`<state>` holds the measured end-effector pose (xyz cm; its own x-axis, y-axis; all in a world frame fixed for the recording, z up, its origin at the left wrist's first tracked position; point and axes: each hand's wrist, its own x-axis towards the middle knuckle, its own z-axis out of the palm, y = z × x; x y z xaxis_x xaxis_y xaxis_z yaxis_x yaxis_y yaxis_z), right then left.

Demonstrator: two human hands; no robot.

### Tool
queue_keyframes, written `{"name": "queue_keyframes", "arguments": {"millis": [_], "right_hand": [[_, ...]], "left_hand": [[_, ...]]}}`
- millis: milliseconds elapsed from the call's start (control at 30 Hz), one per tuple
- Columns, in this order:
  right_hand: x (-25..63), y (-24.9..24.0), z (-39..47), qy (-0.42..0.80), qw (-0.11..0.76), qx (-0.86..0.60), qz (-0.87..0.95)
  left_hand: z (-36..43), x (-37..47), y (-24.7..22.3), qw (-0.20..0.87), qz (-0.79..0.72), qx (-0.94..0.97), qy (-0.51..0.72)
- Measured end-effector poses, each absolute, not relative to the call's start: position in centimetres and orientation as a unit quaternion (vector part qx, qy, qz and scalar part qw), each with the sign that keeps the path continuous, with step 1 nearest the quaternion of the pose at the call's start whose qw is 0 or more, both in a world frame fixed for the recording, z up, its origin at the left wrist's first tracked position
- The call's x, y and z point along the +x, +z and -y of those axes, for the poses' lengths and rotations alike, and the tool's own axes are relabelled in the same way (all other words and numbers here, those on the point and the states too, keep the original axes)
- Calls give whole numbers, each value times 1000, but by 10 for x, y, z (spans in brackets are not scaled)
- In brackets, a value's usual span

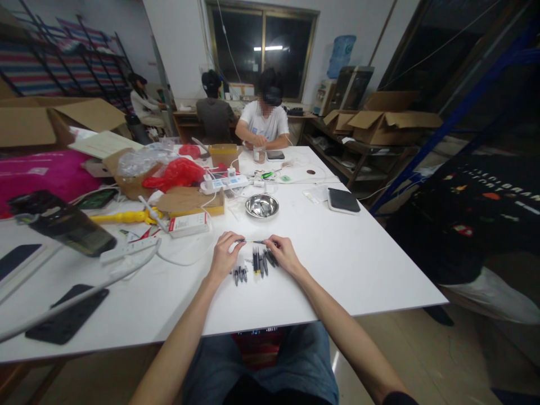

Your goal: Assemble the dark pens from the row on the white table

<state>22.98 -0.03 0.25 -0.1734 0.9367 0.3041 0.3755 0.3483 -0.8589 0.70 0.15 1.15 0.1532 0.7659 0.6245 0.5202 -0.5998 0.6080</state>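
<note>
My left hand (pixel 226 250) and my right hand (pixel 283 251) face each other above the white table, thumbs and fingers pinched. Between them runs a slender pen refill (pixel 253 242), level, its dark ends in my fingertips. Whether either end sits inside another pen part is too small to tell. Just below my hands lie several dark pen refills (pixel 256 261) with yellow ends. Dark pen barrels (pixel 265 264) are beside them, partly under my right hand. Shorter dark pen parts (pixel 240 274) lie in a group toward my left wrist.
Beyond my hands stands a shiny metal bowl (pixel 262 207) with small pieces inside. Left are a white box (pixel 188 224), power strip (pixel 129 249), cable and black phone (pixel 67 313). A black-topped pad (pixel 343 201) lies right. Across the table sits a person (pixel 265 121) in white.
</note>
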Motion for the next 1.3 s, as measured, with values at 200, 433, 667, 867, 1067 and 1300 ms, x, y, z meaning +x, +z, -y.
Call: {"name": "queue_keyframes", "arguments": {"millis": [200, 433, 667, 867, 1067, 1300], "right_hand": [[228, 6, 0, 306, 482, -452, 686], [233, 3, -2, 289, 481, -420, 713], [227, -1, 0, 198, 411, -450, 767], [213, -1, -3, 144, 391, -485, 769], [216, 24, 17, 116, 415, -515, 741], [217, 16, 109, 120, 246, -584, 764]], "left_hand": [[-2, 8, 8, 140, -442, 773, 432], [-2, 7, 6, 140, -437, 790, 407], [3, 13, 9, 111, -445, 816, 352], [-3, 22, 4, 89, -495, 804, 317], [-8, 17, 2, 82, -528, 781, 322], [-2, 20, 5, 172, -479, 765, 394]]}}
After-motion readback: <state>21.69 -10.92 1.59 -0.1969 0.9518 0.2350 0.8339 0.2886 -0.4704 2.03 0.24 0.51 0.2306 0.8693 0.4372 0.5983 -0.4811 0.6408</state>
